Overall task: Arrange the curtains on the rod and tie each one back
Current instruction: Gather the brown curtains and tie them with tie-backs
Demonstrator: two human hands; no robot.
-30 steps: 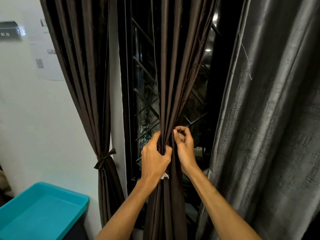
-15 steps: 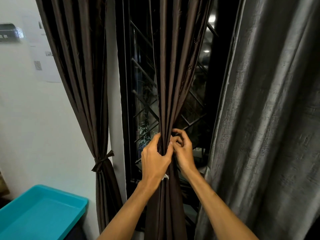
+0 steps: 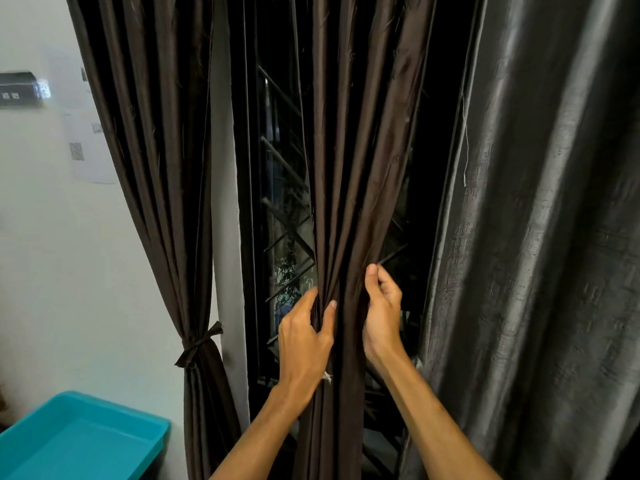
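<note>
Centre: the dark brown satin curtain (image 3: 349,168) hangs bunched in front of the black metal window grille (image 3: 287,244). We note the left hand (image 3: 304,344) gripping the gathered folds at approx. mid-height, fingers and thumb curled round them. The right hand (image 3: 382,317) pinches the bunch's right edge (thumb up, fingers curled). At left, a 2nd brown curtain (image 3: 156,168) is cinched by a knotted brown fabric tie (image 3: 199,344). At right, a grey textured curtain (image 3: 536,237) hangs loose. Bottom left: teal plastic tray (image 3: 79,441).

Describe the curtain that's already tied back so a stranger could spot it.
Start at the dark barred window. The tied curtain hangs at its left edge, against the white wall. Unlike the middle curtain and the loose grey curtain, it is cinched by a knotted band.
</note>
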